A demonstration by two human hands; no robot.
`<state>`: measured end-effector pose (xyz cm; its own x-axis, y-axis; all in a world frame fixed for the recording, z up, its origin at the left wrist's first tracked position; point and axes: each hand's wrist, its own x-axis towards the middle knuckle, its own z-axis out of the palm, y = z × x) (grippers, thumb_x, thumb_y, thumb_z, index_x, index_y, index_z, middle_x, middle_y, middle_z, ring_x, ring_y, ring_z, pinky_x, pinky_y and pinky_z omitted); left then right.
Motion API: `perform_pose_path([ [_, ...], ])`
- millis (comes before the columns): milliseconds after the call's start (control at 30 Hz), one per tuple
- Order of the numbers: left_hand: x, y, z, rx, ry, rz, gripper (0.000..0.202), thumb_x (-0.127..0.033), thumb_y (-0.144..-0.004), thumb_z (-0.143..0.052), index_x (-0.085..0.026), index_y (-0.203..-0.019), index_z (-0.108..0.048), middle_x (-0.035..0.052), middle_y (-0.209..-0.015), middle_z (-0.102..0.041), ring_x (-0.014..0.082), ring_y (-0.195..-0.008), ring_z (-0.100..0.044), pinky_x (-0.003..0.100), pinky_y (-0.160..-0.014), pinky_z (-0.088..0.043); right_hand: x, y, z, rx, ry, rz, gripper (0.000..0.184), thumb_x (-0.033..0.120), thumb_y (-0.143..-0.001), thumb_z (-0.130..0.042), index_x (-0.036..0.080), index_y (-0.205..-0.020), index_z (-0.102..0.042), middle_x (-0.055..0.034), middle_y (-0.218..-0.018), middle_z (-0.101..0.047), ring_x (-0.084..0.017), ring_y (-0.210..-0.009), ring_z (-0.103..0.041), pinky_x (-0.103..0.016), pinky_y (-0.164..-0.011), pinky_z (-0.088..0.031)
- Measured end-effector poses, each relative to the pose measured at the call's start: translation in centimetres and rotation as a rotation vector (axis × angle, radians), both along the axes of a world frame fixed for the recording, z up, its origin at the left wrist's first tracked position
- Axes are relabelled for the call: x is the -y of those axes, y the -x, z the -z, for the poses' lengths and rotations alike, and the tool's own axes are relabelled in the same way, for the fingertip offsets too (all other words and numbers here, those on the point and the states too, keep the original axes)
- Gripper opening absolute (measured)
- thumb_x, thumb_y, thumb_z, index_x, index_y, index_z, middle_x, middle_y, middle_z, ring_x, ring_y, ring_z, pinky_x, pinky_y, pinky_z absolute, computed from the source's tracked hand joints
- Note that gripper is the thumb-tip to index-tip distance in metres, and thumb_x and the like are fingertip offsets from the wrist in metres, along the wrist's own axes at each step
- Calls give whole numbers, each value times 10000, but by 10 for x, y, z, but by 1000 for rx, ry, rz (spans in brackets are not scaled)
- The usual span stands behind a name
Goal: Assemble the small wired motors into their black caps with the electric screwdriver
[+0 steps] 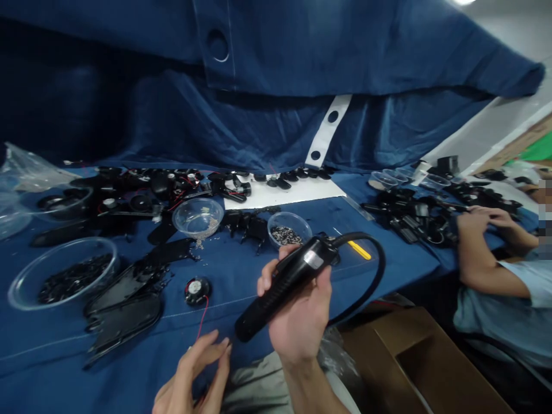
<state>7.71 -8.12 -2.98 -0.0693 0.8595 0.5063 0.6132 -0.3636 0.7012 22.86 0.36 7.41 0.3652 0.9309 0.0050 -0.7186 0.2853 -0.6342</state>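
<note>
My right hand is wrapped round a black handheld device with a ribbed grip and a small pale label. It is tilted, its blunt end low on the left, and a thick black cord loops from its upper end. Just left of that blunt end, my left hand has thumb and fingertips drawn together. Whatever they pinch, if anything, is too small to make out. A small round speaker lies beyond my left hand, its red wire running down to the fingers.
Black shell halves lie left, near a clear bowl of black parts. Two clear bowls of screws stand behind. A yellow-handled tool rests right of centre. A co-worker's arms and a cardboard box are at right.
</note>
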Motion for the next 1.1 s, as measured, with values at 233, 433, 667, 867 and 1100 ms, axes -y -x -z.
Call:
perform_pose_path([
  [233,-9,8,-1,-17,-85,93,431,-82,-954,-670,-164,-1361,-555,21,-970,-823,137,-834,-811,226,-906,-636,8,-12,7,39,-37,-128,506,694,-942,-497,300,-1206,-675,-53,-1067,-649,-189,-738,-667,-402,-694,-577],
  [433,-17,12,-15,-53,-153,96,431,-29,-938,-680,-127,-1345,-578,39,-989,-816,131,-884,-801,221,-909,-629,10,-14,16,248,-77,-167,422,632,-909,-680,377,-1239,-615,0,-946,-729,-167,-694,-705,-445,-802,-620],
  [667,-33,15,-32,-118,-216,118,617,-3,-904,-731,-111,-1472,-515,59,-1064,-824,155,-962,-792,272,-932,-622,9,-16,23,86,58,-70,155,305,-884,-771,269,-955,-638,98,-587,-535,-73,-523,-532,-254,-684,-574],
  [867,-24,34,-35,-84,-234,-47,585,-211,-863,-846,-166,-1390,-595,53,-1058,-821,192,-952,-785,307,-914,-626,3,-24,24,13,105,-1,185,325,-865,-777,249,-908,-615,102,-587,-505,-70,-515,-489,-250,-674,-544],
  [1100,-68,78,-26,-191,291,2,540,-201,-930,-655,-259,-1454,-537,107,-1345,-674,246,-1049,-737,335,-750,-658,-3,-35,24,-7,178,29,200,295,-827,-789,231,-890,-611,103,-588,-490,-66,-519,-474,-257,-666,-516],
])
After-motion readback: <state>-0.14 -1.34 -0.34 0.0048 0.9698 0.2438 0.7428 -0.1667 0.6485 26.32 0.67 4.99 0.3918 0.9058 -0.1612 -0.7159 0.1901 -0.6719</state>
